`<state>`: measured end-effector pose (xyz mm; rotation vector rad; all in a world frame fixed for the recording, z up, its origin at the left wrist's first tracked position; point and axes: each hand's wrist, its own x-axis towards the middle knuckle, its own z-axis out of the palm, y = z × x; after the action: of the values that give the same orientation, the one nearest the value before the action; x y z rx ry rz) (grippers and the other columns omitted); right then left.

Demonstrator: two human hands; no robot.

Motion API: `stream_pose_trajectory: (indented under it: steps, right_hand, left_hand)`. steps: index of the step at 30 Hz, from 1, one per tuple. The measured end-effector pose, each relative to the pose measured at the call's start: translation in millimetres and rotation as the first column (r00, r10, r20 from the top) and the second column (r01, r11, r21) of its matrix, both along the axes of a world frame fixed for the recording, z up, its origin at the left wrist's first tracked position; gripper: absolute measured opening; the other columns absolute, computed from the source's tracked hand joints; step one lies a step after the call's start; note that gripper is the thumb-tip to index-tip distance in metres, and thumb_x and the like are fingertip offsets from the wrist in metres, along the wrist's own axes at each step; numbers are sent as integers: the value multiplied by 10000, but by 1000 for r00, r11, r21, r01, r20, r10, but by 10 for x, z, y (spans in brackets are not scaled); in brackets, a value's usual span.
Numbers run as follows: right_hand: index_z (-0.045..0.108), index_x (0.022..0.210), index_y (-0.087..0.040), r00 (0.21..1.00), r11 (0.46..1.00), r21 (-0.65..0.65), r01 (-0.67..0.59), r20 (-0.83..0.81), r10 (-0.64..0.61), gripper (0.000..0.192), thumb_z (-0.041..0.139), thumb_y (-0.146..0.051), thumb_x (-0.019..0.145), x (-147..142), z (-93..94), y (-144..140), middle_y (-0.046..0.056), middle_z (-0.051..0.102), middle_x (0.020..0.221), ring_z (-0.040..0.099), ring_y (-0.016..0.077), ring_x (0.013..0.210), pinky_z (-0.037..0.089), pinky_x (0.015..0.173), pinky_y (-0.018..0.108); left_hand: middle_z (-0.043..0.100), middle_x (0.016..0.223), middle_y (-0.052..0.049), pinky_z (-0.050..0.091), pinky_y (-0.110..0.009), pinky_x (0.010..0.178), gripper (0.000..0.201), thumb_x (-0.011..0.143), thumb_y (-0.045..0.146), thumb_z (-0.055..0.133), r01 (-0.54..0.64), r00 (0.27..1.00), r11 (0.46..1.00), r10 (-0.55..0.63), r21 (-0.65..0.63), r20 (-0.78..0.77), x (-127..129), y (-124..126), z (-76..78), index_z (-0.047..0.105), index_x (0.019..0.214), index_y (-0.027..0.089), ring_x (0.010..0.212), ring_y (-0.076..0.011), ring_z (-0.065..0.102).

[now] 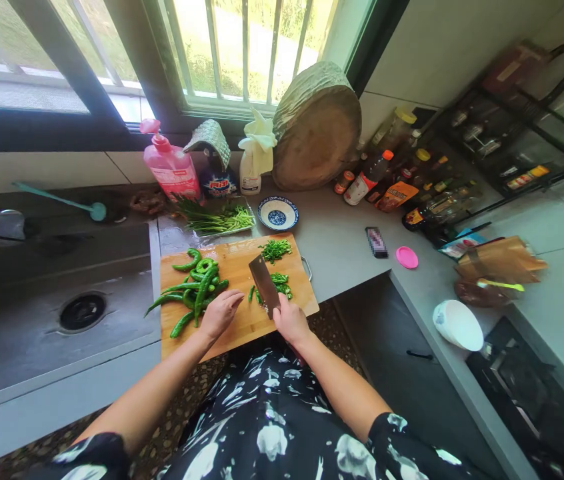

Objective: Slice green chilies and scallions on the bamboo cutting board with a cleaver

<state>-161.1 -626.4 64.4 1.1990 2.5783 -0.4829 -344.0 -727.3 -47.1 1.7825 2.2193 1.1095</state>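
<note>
A wooden cutting board (242,320) lies on the grey counter in front of me. My right hand (289,320) grips the handle of a cleaver (265,283), whose blade rests on the board among chopped green pepper pieces (281,283). My left hand (222,312) lies on the board, fingers curled next to a pile of whole green chili peppers (195,290) at the board's left side. A second heap of chopped pepper (275,250) sits at the board's far edge.
A sink (52,307) lies left of the board. Behind it are green stalks (219,219), a blue-patterned dish (277,213), a pink soap bottle (172,167) and a round wooden block (317,127). Sauce bottles (392,180), a pink lid (407,257) and a white bowl (458,325) stand right.
</note>
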Motion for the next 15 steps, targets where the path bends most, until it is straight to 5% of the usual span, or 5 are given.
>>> stream_pose_trajectory:
  steps: [7, 15]
  right_hand:
    - [348, 1305, -111, 999, 1000, 8, 16, 37, -16, 437, 369, -234, 887, -74, -47, -144, 124, 669, 829, 649, 230, 781, 471, 689, 304]
    - [302, 1304, -68, 998, 999, 8, 43, 38, -43, 451, 374, -180, 873, -276, -165, -241, 153, 660, 850, 652, 240, 787, 478, 683, 311]
  left_hand:
    - [687, 889, -45, 507, -260, 757, 282, 867, 349, 441, -50, 996, 991, 60, -127, 71, -181, -180, 293, 678, 863, 194, 814, -158, 633]
    - [675, 951, -48, 477, -285, 795, 231, 851, 254, 464, 106, 994, 962, -100, -252, 35, 58, 229, -54, 689, 831, 203, 880, -169, 583]
